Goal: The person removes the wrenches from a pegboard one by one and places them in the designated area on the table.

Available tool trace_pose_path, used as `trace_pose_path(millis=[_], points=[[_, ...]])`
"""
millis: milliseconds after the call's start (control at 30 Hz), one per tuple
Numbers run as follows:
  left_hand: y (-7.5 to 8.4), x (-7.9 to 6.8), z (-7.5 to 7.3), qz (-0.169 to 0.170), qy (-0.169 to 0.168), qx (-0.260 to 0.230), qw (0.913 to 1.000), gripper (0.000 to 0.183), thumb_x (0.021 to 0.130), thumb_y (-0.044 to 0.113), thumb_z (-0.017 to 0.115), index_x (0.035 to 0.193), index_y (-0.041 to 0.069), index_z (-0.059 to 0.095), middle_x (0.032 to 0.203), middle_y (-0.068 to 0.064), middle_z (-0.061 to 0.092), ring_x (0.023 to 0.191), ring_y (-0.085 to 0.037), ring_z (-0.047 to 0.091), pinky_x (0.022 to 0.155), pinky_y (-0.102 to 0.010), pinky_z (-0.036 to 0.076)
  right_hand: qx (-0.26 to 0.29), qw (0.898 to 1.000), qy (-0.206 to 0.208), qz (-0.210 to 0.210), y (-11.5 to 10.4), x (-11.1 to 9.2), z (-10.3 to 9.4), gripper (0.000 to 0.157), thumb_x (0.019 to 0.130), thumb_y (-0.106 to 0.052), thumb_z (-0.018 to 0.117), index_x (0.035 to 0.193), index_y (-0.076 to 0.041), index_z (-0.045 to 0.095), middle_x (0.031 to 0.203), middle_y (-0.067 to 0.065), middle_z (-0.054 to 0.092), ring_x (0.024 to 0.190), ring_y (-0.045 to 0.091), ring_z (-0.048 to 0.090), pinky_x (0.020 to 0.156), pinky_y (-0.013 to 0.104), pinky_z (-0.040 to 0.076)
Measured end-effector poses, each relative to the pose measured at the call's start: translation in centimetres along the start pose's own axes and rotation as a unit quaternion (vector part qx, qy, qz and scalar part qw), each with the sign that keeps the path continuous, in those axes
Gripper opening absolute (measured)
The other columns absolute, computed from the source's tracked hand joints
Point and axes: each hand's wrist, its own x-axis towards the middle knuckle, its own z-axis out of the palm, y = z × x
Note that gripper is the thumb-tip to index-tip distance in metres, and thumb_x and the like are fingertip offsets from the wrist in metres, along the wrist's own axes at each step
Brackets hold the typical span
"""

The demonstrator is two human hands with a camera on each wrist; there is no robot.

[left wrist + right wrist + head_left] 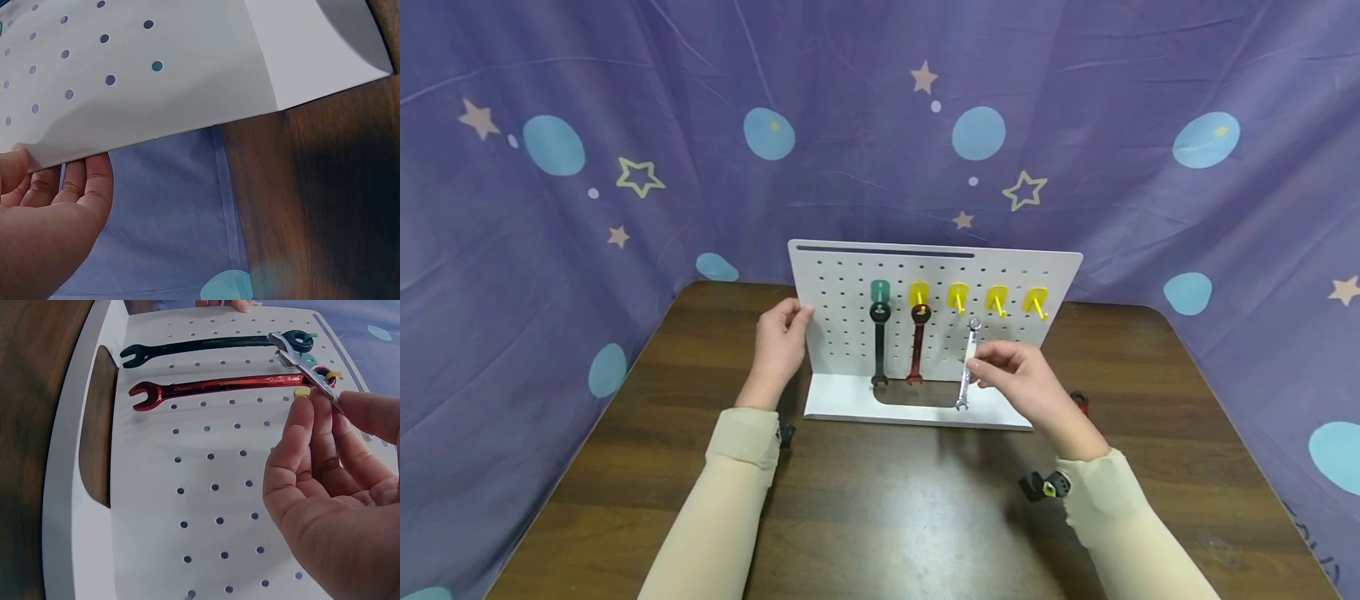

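Note:
My left hand (781,342) pinches the left edge of a white pegboard (206,87), thumb on the front and fingers behind. In my right hand (1018,375) a silver combination wrench (967,367) is pinched between thumb and fingertips, ring end up, open end down, in front of the board below the yellow hooks. A dark green wrench (206,347) hangs by its ring from the green hook (880,289). Beside it a red wrench (231,383) hangs from a yellow hook (918,292). Three yellow hooks to the right, the nearest being this hook (957,296), carry nothing.
The pegboard stands on a white base (842,400) with a cutout, on a brown wooden table (880,500). A red and black item (1079,402) lies on the table behind my right wrist. A purple curtain (865,167) with stars hangs behind the table.

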Motion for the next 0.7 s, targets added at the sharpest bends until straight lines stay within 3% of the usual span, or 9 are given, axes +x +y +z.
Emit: trace_pose_path(millis=[500, 700], points=[[-0.1, -0.1, 0.0, -0.001, -0.002, -0.009, 1.0, 0.02, 0.106, 0.012, 0.057, 0.103, -0.004, 0.068, 0.083, -0.018, 0.065, 0.071, -0.023, 0.049, 0.059, -0.031, 0.038, -0.016, 1.0, 0.005, 0.003, 1.2, -0.8, -0.6, 0.022, 0.098, -0.01, 0.07, 0.108, 0.009, 0.069, 0.09, 0.015, 0.07, 0.081, 0.037, 0.065, 0.072, 0.032, 0.053], [-0.1, -0.1, 0.1, -0.001, -0.001, -0.011, 0.9999, 0.02, 0.106, 0.012, 0.057, 0.102, -0.004, 0.068, 0.085, -0.018, 0.066, 0.073, -0.023, 0.05, 0.06, -0.031, 0.039, -0.016, 1.0, 0.008, 0.009, 1.6, -1.0, -0.7, 0.022, 0.098, -0.009, 0.069, 0.11, 0.009, 0.069, 0.091, 0.016, 0.07, 0.082, 0.029, 0.067, 0.074, 0.034, 0.055]])
